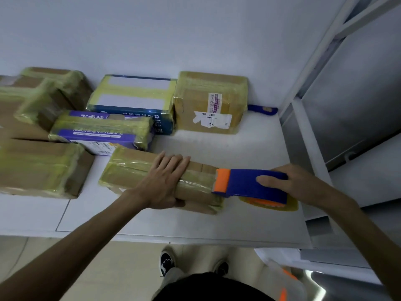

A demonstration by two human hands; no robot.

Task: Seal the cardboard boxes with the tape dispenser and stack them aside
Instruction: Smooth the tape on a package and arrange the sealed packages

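Cardboard box is pressed by open left hand; tape dispenser is gripped by right hand at its right end. Strip seemingly laid; stacking left.

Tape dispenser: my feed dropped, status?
Left hand flat on box. Right hand holds tape dispenser at box's right end. Nothing between them.

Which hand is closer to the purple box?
Left. The left hand rests on the brown box just in front of the purple box; the right hand grips the tape dispenser farther off to the right.
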